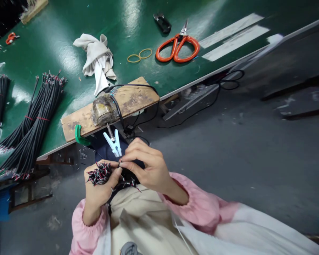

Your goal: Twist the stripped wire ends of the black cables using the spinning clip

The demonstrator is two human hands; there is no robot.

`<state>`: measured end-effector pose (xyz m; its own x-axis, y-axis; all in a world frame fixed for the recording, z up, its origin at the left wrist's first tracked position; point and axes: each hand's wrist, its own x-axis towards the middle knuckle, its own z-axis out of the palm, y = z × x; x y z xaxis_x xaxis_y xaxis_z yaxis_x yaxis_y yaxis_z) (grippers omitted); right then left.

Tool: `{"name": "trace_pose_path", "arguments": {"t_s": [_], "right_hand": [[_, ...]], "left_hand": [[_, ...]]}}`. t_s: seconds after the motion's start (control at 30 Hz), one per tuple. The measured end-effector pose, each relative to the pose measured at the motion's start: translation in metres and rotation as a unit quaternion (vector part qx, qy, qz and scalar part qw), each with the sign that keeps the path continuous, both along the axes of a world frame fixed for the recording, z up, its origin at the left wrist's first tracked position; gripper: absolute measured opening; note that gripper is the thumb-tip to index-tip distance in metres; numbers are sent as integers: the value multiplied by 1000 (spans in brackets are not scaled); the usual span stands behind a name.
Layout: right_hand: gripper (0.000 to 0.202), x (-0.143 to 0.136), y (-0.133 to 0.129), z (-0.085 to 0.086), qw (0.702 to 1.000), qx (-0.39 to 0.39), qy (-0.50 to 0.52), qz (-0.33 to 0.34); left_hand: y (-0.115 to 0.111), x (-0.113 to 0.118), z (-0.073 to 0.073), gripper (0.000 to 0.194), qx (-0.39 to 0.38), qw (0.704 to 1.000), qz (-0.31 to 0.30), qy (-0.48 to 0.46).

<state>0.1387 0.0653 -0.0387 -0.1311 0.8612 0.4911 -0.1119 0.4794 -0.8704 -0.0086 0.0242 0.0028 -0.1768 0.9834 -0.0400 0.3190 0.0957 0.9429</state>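
Observation:
A bundle of black cables (99, 173) with red and white wire ends is wrapped in my left hand (97, 193). Thumb and forefinger of that hand stick out to the right and pinch one cable end. My right hand (146, 164) is closed in a pinch on the red wire tip of that same cable. Just above my fingers is a light blue clothespin (113, 143), fixed on a metal shaft of a small motor (103, 109). The motor sits on a wooden board (135, 95) at the table edge, with a green clamp (81, 135) beside it.
On the green table (61, 53) lie cut cable bundles (39, 120), a white cloth (98, 58), rubber bands (139, 55), orange-handled scissors (178, 47), a black tool (162, 23) and white strips (234, 37). Black cords (154, 109) hang below the edge.

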Motion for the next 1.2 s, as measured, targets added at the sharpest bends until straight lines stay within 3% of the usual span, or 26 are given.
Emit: {"name": "trace_pose_path", "arguments": {"t_s": [0.07,0.13,0.23,0.3,0.4,0.53,0.83,1.03,1.2], "right_hand": [[18,-2,-1,0,1000,-3,9,-13],[28,-2,-1,-2,995,-68,52,56],[39,0,5,-4,947,-230,126,186],[42,-2,13,-5,917,-304,161,200],[49,-12,27,-3,892,-341,210,210],[53,-30,41,2,824,-391,284,296],[47,-33,42,6,775,-432,337,316],[52,-32,37,-13,737,-481,355,316],[43,-23,26,-26,752,-478,358,280]], "left_hand": [[1,0,2,9,-11,1000,-13,1],[-2,0,1,10,-6,1000,-9,-12],[-6,1,0,10,23,999,-4,-38],[-8,2,1,13,38,998,-9,-44],[-8,2,5,15,52,998,2,-47],[-1,0,6,12,69,996,18,-49],[8,0,1,16,58,998,3,-40],[8,1,4,15,59,998,10,-29],[4,1,7,13,62,998,-8,-26]]}}
